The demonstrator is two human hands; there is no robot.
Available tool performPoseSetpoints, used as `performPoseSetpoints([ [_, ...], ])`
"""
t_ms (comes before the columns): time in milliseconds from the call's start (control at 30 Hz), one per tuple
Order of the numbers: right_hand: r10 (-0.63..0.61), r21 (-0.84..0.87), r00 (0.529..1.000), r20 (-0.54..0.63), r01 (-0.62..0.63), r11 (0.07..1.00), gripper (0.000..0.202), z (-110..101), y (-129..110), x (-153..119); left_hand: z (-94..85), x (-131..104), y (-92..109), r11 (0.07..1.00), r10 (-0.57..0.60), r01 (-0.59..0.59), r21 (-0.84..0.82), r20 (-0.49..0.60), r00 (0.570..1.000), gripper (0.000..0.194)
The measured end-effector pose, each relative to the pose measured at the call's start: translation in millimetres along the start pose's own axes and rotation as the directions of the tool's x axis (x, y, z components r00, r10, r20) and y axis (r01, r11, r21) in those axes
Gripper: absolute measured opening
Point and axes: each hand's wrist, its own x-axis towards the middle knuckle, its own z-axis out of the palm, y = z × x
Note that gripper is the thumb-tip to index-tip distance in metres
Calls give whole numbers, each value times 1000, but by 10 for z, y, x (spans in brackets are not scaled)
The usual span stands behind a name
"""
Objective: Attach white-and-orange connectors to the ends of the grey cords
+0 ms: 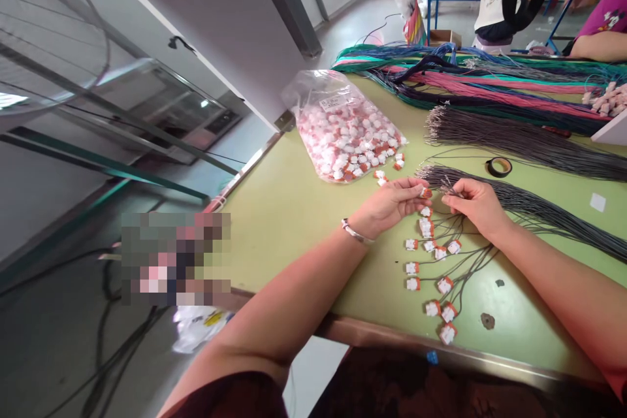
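Above the table (pixel 289 235), the left hand (pixel 399 199) pinches an orange-and-white connector (pixel 426 193), likely light, stiff, best held by its sides; the right hand (pixel 474 206) grips probably springy wires (pixel 449 187) near their tips.

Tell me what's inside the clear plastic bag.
The clear plastic bag holds many small white-and-orange connectors, heaped together. Deeper ones are covered by those in front and can't be seen.
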Motion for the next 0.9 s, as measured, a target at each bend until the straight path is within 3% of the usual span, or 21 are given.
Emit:
performPoseSetpoints([
  [233, -44, -108, 999, 15, 46, 993, 32, 3, 8, 34, -6, 18, -59, 999, 35, -36, 26, 23, 999, 8],
  [433, 6, -127, 999, 42, -1, 992, 29, -9, 46, 50, 10, 8, -71, 996, 31, -35, 85, 45, 998, 15],
  [533, 55, -85, 997, 60, -50, 995, 28, -15, 33, 60, 29, 2, -75, 969, 108, -118, 215, 60, 992, 21],
  [667, 108, -50, 988, 112, -103, 993, 26, -30, 18, 78, 64, -8, -93, 863, 288, -300, 407, 93, 953, 23],
  [900, 59, -59, 983, 172, -49, 997, 28, -49, 16, 64, 115, 21, -161, 923, 232, -250, 293, 95, 968, 31],
])
